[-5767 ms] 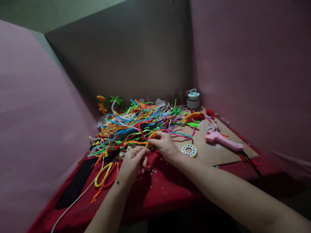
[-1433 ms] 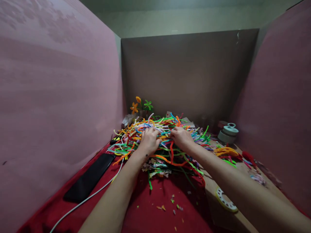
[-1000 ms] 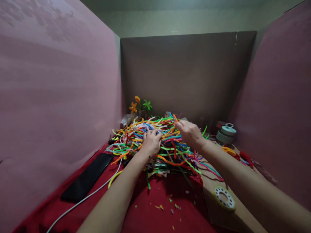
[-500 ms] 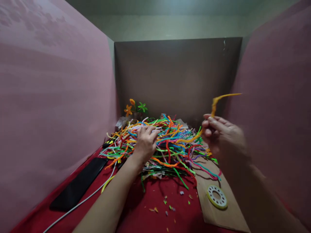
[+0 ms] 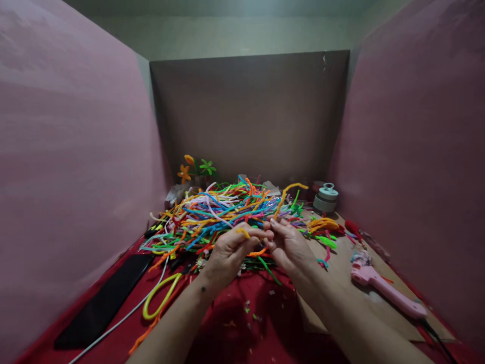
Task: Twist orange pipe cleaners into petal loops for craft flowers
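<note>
Both my hands meet in front of a heap of coloured pipe cleaners [image 5: 220, 202]. A yellow-orange pipe cleaner [image 5: 284, 194] rises bent from the fingers of my right hand [image 5: 290, 247], which are pinched on it. My left hand [image 5: 233, 250] is closed too, with a short yellow-orange end showing over its fingers. Whether that end belongs to the same pipe cleaner is hidden by the fingers. The fingertips of the two hands almost touch.
A pink glue gun [image 5: 386, 288] lies on brown cardboard [image 5: 364, 308] at the right. Behind it stands a grey-green lidded pot [image 5: 326, 198]. At the left are a black flat device [image 5: 104, 301] and a yellow loop [image 5: 161, 298]. Fuzzy flowers [image 5: 195, 167] stand at the back.
My right hand has come left and down with the yellow-orange pipe cleaner. My left hand has left the heap and joined it. The view has turned right, showing the glue gun.
</note>
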The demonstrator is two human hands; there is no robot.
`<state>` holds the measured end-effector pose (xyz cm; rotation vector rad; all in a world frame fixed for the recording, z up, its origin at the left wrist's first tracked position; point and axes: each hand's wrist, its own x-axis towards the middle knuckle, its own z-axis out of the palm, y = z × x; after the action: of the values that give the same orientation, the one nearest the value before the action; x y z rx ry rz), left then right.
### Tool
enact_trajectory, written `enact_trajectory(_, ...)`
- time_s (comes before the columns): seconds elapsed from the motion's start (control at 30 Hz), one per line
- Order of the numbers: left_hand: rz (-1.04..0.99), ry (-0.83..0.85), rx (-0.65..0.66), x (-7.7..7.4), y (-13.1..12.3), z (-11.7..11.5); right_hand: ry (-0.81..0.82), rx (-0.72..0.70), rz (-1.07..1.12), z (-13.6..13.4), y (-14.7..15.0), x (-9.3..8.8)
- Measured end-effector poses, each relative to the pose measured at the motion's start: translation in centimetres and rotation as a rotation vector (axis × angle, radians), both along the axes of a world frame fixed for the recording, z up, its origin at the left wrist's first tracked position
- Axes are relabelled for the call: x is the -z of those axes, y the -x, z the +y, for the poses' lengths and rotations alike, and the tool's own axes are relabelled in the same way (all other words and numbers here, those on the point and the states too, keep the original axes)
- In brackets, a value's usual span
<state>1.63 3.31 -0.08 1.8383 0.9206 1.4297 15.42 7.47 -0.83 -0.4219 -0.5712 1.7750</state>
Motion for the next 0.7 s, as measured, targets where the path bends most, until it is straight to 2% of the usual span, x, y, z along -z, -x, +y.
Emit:
enact_trajectory(0.1, -0.325, 0.025, -0.093, 0.6, 0.0, 0.7, -0.014, -0.070, 0.054, 0.0, 0.0, 0.1)
enact_trajectory(0.23, -0.745, 0.150, -0.031, 1.3, 0.7, 1.8, 0.006, -0.006, 0.143, 0.4, -0.4, -0.1)
enact_trajectory(0.37, -0.873, 0.205, 0.001, 1.5, 1.6, 2.2, -0.013, 0.026, 0.145, 0.8, -0.7, -0.3)
enact_trajectory(0.5, -0.997, 0.195, -0.037, 1.3, 2.6, 2.4, 0.000, 0.036, 0.197, 1.0, -0.9, -0.5)
enact_trajectory(0.7, -1.131, 0.276, -0.080, 1.1, 3.6, 2.7, -0.001, -0.007, 0.233, 0.6, -0.6, -0.6)
